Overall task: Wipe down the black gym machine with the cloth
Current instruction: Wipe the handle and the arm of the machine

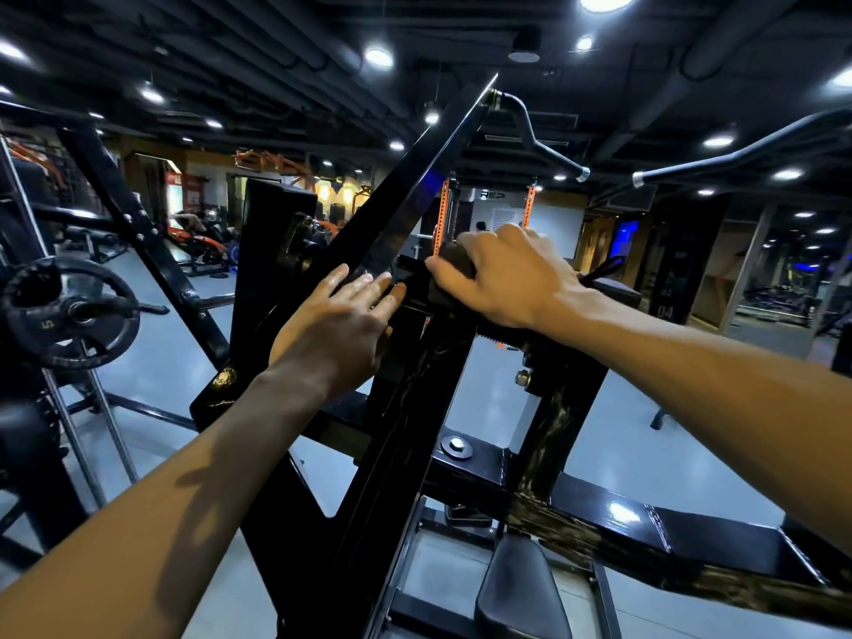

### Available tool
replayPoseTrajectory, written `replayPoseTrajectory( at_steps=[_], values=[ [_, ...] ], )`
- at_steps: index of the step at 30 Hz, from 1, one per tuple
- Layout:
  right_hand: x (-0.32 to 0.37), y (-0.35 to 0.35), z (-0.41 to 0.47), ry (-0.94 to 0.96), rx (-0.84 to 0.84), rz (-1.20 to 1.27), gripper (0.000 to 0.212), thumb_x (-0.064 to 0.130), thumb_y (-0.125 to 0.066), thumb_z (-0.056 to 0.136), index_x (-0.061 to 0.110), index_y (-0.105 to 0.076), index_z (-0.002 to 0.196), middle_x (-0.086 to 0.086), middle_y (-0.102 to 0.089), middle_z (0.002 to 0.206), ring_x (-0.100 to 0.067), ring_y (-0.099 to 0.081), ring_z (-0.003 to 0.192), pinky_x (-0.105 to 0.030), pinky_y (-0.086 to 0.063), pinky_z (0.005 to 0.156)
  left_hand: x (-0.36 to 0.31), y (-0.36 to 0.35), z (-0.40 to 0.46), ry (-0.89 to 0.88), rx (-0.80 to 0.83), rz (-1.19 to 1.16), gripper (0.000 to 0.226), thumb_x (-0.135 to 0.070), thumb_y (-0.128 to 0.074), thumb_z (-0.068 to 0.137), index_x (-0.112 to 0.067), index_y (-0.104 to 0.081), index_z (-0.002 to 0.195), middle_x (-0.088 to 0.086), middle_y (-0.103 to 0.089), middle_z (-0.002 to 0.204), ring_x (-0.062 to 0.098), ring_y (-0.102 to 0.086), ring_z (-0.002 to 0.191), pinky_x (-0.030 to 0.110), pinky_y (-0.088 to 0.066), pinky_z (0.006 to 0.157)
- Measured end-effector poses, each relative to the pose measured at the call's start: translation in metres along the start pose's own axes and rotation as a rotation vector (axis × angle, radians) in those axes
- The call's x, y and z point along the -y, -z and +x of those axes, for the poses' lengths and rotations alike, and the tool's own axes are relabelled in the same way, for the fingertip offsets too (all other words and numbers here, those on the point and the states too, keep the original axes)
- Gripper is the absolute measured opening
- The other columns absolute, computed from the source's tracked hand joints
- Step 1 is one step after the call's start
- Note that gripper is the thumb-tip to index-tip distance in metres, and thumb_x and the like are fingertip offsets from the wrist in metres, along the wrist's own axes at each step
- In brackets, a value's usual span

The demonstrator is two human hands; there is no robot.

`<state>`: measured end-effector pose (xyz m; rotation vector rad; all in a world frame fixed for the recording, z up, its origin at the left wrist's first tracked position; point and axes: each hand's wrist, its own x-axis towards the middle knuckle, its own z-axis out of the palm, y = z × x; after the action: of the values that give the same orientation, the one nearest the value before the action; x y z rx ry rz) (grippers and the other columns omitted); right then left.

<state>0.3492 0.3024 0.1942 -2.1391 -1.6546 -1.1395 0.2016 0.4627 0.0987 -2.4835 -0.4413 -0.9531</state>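
Observation:
The black gym machine (405, 209) fills the middle of the head view, with a long slanted beam rising to the upper right and a padded seat (521, 588) below. My left hand (336, 325) lies flat with straight fingers against the slanted beam. My right hand (502, 279) presses a dark cloth (454, 265) onto the top of the machine's frame, thumb and fingers curled around it. Most of the cloth is hidden under that hand.
A weight plate (69, 311) hangs on a rack at the left. Curved pull handles (544, 140) reach overhead at the upper right. Other machines and benches (203, 242) stand at the back left on a grey floor (645, 435).

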Motion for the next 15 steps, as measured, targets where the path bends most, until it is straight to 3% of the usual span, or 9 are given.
replayPoseTrajectory(
  at_steps=[5,11,15],
  values=[
    [-0.011,0.008,0.025,-0.129,0.014,-0.058,0.059,0.067,-0.035,0.1,0.016,-0.058,0.08,-0.006,-0.059,0.081,-0.029,-0.061,0.077,-0.04,-0.05,0.072,0.0,-0.002,0.0,0.002,-0.001,-0.003,0.056,-0.033,-0.044,0.106,-0.015,-0.036,0.159,0.011,-0.036,0.163,0.025,-0.038,0.149,0.041,-0.01,0.125],
    [0.009,0.002,-0.004,0.014,0.045,0.034,0.053,0.068,-0.036,0.098,0.022,-0.058,0.083,0.002,-0.057,0.07,-0.021,-0.06,0.065,-0.039,-0.053,0.068,0.001,-0.005,0.002,0.007,-0.005,-0.001,0.055,-0.031,-0.05,0.103,-0.014,-0.042,0.155,0.013,-0.043,0.159,0.026,-0.044,0.145,0.043,-0.014,0.124],
    [-0.002,0.009,0.021,-0.069,0.014,-0.121,0.056,0.069,-0.035,0.097,0.019,-0.058,0.086,-0.003,-0.06,0.082,-0.03,-0.064,0.078,-0.043,-0.054,0.076,0.003,-0.007,0.002,0.004,-0.004,-0.001,0.055,-0.033,-0.046,0.104,-0.015,-0.041,0.156,0.011,-0.042,0.16,0.025,-0.043,0.146,0.044,-0.018,0.125]
  ],
)
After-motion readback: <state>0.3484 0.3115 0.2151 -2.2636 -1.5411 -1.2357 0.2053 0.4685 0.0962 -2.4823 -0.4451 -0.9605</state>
